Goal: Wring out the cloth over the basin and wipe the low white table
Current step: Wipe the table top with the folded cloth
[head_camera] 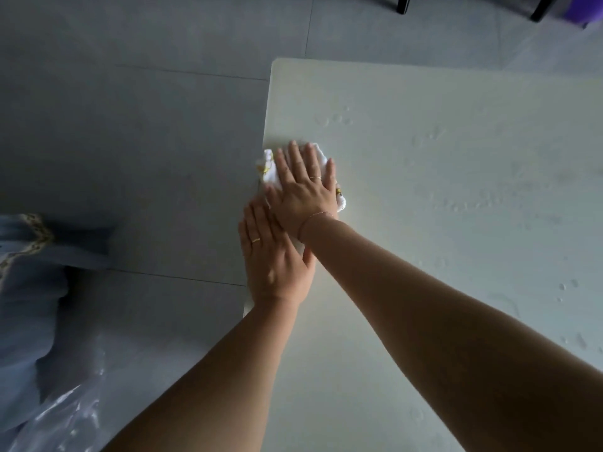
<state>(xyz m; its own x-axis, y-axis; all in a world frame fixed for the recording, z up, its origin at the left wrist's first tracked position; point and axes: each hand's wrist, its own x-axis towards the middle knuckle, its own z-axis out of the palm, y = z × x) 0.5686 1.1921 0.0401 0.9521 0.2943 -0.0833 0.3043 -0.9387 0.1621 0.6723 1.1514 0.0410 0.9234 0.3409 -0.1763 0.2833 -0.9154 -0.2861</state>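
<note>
The low white table fills the right half of the view, and its left edge runs down the middle. A white cloth with yellow print lies bunched at that left edge. My right hand presses flat on the cloth with its fingers spread and covers most of it. My left hand lies flat on the table edge just behind the right hand, holding nothing, with its fingertips by the right wrist. Water drops and wet smears dot the tabletop. No basin is in view.
Grey tiled floor lies left of and beyond the table. Blue-grey fabric with gold trim and clear plastic sheeting sit at the lower left. Dark chair legs and something purple are at the top right.
</note>
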